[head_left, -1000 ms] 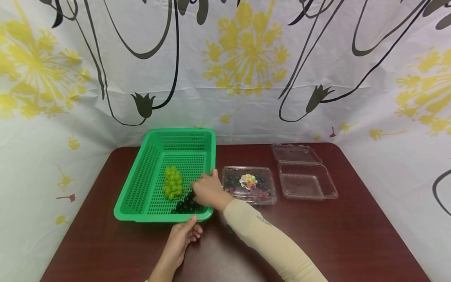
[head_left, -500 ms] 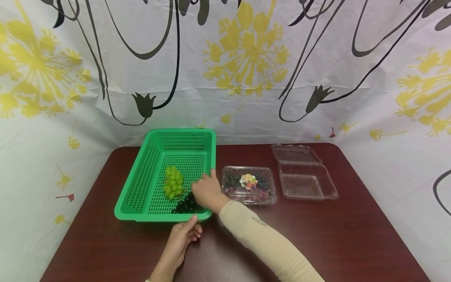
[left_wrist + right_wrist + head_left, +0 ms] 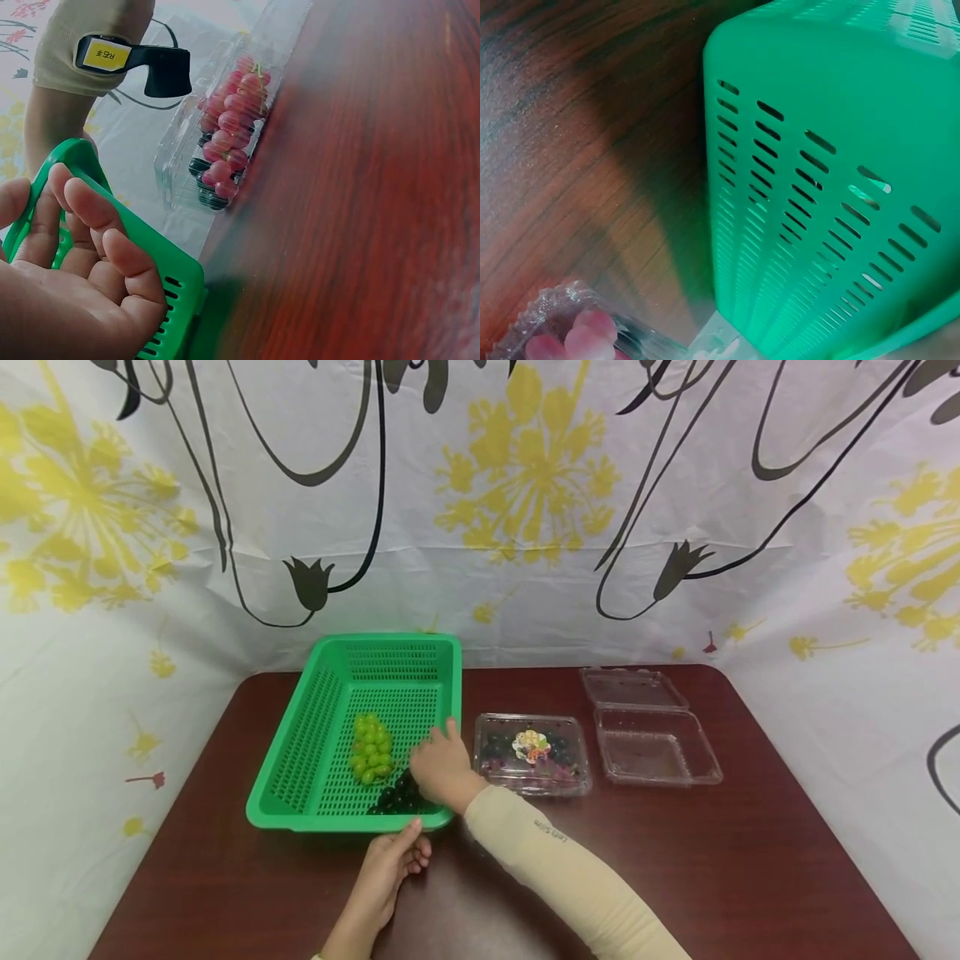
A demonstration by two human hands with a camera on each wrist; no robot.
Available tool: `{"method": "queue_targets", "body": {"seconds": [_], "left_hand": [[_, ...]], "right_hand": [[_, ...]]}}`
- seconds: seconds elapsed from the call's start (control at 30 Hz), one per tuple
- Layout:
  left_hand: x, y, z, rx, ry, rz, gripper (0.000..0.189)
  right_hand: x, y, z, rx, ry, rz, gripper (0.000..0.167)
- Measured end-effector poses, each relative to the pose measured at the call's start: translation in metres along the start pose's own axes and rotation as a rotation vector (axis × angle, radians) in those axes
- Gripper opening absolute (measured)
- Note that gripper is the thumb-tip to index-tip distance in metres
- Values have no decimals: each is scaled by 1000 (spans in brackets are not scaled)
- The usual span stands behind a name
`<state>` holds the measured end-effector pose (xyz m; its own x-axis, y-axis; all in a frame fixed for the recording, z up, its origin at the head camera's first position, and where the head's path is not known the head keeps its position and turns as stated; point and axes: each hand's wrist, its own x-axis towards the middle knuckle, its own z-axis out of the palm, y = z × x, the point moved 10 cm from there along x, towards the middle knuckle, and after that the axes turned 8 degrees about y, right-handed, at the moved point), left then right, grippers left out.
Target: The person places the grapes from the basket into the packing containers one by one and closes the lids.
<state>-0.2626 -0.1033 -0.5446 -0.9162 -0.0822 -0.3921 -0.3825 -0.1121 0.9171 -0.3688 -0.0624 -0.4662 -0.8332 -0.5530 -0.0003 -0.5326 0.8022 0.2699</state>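
Note:
A green plastic basket (image 3: 442,693) with slotted walls stands on the table's left half. Inside it lie a bunch of green grapes (image 3: 371,747) and, near the front right corner, a bunch of black grapes (image 3: 397,795). My left hand (image 3: 386,868) holds the front rim, thumb on top and fingers bent below, as the left wrist view shows close up. Over the right rim reaches my right hand (image 3: 442,768), bent down at the black grapes with one finger raised; its other fingertips are hidden, so I cannot tell whether they grip any.
Right of the basket stands a closed clear clamshell box (image 3: 551,781) with a fruit sticker; pink grapes (image 3: 229,124) and dark ones show inside. Farther right lies an open clear clamshell box (image 3: 652,752), lid folded back. A patterned cloth (image 3: 525,602) hangs behind the brown table (image 3: 750,860).
The right forearm has shifted slightly left and turned a little. Both hands stay where they were at the basket, and the grapes lie as before.

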Motion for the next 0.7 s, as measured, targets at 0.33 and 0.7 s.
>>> {"method": "queue_targets", "body": {"seconds": [0.33, 0.7], "left_hand": [[0, 1, 2, -19, -1, 13, 43], [0, 6, 2, -37, 10, 24, 41]], "right_hand": [[-2, 1, 6, -38, -56, -9, 40], [2, 3, 2, 57, 1, -9, 36]]}}
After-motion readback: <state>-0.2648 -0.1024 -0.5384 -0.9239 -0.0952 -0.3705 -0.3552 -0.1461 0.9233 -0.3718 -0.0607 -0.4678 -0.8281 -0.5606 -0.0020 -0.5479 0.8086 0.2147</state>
